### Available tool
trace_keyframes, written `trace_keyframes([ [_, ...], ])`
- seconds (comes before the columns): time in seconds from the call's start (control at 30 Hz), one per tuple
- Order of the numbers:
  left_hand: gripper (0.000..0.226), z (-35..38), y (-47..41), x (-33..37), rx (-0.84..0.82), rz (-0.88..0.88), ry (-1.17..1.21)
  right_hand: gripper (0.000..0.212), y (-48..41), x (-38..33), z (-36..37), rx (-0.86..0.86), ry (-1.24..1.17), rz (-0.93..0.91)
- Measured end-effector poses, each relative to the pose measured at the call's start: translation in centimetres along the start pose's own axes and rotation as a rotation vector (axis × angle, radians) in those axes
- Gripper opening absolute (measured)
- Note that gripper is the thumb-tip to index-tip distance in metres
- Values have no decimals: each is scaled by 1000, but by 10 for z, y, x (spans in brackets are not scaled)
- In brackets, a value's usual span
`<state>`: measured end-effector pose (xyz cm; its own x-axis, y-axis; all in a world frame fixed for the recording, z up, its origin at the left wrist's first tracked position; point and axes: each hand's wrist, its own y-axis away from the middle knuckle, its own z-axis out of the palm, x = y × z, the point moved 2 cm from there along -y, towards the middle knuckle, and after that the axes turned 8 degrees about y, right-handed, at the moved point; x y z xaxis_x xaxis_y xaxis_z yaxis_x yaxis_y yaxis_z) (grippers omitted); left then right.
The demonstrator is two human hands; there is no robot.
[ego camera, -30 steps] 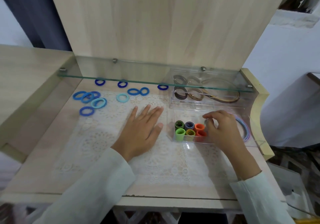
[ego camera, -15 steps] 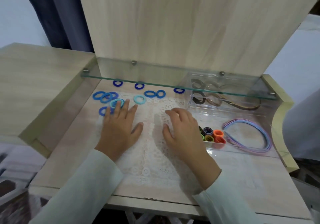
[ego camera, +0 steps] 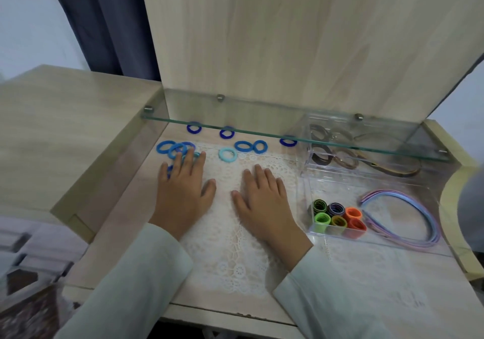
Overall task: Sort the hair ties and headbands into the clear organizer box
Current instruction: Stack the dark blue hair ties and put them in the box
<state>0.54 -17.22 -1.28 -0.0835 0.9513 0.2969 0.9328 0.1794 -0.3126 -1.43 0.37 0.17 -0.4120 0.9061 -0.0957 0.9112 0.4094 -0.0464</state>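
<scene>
We are resting our left hand (ego camera: 183, 189) flat near the far left corner of the desk (ego camera: 125, 234), its straight fingers lying over a cluster of blue hair ties (ego camera: 167, 148). Our right hand (ego camera: 264, 202) is lying flat on the lace mat (ego camera: 230, 247) mid-desk. Along the right edge, the clear organizer box (ego camera: 366, 179) is holding coloured ties (ego camera: 337, 217), pastel headbands (ego camera: 429, 215) and brown headbands (ego camera: 392, 171).

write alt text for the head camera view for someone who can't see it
A person's left hand lies flat with its fingertips on a cluster of blue hair ties, while the right hand rests flat on a lace mat. To the right, a clear organizer box holds rolled colourful hair ties and pastel headbands.
</scene>
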Motion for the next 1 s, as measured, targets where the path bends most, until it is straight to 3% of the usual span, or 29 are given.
trace_keyframes([
  [0.27, 66, 3, -16, -9, 22, -6, 8, 63, -36, -6, 2, 43, 8, 63],
  [0.63, 75, 22, -59, -8, 2, -54, -12, 51, -85, 19, -3, 149, -65, 392],
  [0.73, 73, 24, -68, -11, 18, -69, -5, 56, -92, 25, -2, 165, -86, 465],
  [1.0, 67, 31, -90, -18, -13, -43, -68, 59, -98, 34, -2, 178, -102, 456],
])
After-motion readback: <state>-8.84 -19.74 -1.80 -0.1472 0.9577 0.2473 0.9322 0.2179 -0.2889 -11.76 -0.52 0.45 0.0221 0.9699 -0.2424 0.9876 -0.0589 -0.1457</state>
